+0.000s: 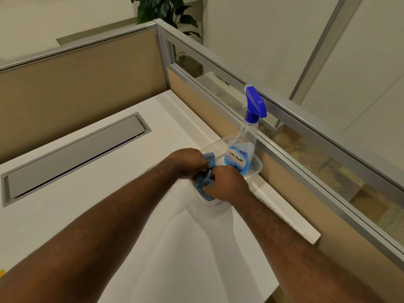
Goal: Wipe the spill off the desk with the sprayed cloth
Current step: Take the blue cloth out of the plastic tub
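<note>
A blue microfibre cloth is bunched up inside a clear plastic tray at the right side of the white desk. My left hand grips the cloth's far part. My right hand grips its near part. Both hands touch each other over the tray. A clear spray bottle with a blue trigger head and pale blue liquid stands upright in the tray's far end, just beyond my right hand. No spill shows on the desk surface.
A grey cable-hatch lid is set into the desk at the left. Tan partition panels with metal frames wall the desk at the back and right. A white ledge runs along the right partition. A leafy plant stands behind.
</note>
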Demonstrator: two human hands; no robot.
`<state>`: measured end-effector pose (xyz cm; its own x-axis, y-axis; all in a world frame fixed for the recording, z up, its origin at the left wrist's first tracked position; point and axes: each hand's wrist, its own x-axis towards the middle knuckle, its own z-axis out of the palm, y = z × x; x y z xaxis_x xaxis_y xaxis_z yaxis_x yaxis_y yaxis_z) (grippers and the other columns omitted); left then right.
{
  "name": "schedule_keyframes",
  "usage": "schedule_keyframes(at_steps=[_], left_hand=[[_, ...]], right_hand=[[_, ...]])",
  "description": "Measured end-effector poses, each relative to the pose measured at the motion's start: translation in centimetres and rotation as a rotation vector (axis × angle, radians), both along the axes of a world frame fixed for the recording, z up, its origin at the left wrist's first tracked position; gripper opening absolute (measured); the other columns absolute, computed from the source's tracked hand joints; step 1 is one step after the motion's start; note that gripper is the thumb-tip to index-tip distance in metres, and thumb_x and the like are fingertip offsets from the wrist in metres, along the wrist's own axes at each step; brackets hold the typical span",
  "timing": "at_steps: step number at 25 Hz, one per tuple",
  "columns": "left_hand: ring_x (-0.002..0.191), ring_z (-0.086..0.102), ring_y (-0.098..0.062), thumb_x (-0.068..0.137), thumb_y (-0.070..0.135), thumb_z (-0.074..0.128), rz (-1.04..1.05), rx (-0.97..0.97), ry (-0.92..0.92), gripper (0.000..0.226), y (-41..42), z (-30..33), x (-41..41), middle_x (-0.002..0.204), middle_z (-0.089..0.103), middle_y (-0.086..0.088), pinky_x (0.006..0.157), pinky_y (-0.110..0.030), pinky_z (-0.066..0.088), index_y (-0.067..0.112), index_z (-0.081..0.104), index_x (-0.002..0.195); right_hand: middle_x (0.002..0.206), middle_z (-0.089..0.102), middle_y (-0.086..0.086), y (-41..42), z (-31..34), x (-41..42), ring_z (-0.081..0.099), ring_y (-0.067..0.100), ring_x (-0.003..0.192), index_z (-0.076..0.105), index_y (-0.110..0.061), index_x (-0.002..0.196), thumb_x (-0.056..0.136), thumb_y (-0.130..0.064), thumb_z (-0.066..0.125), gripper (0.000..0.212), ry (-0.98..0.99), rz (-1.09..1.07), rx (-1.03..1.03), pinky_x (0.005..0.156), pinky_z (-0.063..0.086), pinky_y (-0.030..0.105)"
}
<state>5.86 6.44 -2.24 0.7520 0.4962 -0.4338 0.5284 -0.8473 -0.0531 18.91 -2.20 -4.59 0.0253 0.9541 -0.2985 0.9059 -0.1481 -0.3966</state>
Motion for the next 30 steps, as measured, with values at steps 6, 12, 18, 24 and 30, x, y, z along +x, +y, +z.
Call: schedule_keyframes(at_steps=[6, 12, 18, 24, 30], left_hand=[[0.117, 0.053, -0.024, 0.088, 0.028, 0.063, -0.097, 0.061, 0.093, 0.035, 0.6, -0.1, 0.1, 0.119, 0.066, 0.002, 0.111, -0.045, 0.030, 0.026, 0.060, 0.123], [0.102, 0.062, -0.021, 0.092, 0.022, 0.058, 0.129, 0.041, -0.319, 0.025, -0.1, 2.7, -1.3, 0.112, 0.070, 0.002, 0.104, -0.038, 0.031, 0.021, 0.063, 0.116], [0.090, 0.066, -0.011, 0.083, 0.023, 0.072, 0.578, -0.309, -1.086, 0.028, -3.2, 8.2, -7.1, 0.098, 0.072, 0.004, 0.078, -0.022, 0.051, 0.022, 0.067, 0.110], [0.115, 0.058, -0.020, 0.069, 0.019, 0.072, 0.747, -0.923, -1.558, 0.064, -9.2, 10.7, -15.1, 0.131, 0.060, 0.000, 0.088, -0.030, 0.051, 0.025, 0.056, 0.130], [0.115, 0.061, -0.019, 0.070, -0.007, 0.078, 0.846, -0.662, -1.442, 0.065, -13.1, 10.5, -18.4, 0.129, 0.065, -0.001, 0.089, -0.030, 0.053, 0.022, 0.062, 0.126]], right_hand=[[0.119, 0.061, 0.006, 0.0, -0.2, -1.1, 0.059, 0.021, 0.108, 0.051, -0.015, 0.124, 0.082, -0.040, 0.070, 0.052, -0.167, 0.010, -0.050, 0.094, 0.052, 0.035], [0.104, 0.067, 0.008, -0.3, 3.6, 0.2, 0.064, 0.022, 0.096, 0.059, -0.012, 0.115, 0.089, -0.041, 0.061, 0.039, -0.179, -0.089, 0.285, 0.082, 0.052, 0.034], [0.081, 0.065, -0.005, 1.3, 12.0, 1.2, 0.063, 0.016, 0.078, 0.061, -0.024, 0.085, 0.067, -0.025, 0.080, 0.026, 0.542, -0.092, 0.396, 0.068, 0.054, 0.030], [0.077, 0.068, 0.008, 3.7, 14.4, -2.7, 0.061, 0.024, 0.076, 0.068, -0.012, 0.079, 0.064, -0.014, 0.075, 0.017, 1.190, -0.077, -0.087, 0.069, 0.050, 0.034], [0.087, 0.070, 0.013, 3.3, 12.5, -7.1, 0.064, 0.026, 0.076, 0.071, -0.009, 0.087, 0.075, -0.024, 0.067, 0.020, 1.220, -0.006, -0.594, 0.081, 0.052, 0.036]])
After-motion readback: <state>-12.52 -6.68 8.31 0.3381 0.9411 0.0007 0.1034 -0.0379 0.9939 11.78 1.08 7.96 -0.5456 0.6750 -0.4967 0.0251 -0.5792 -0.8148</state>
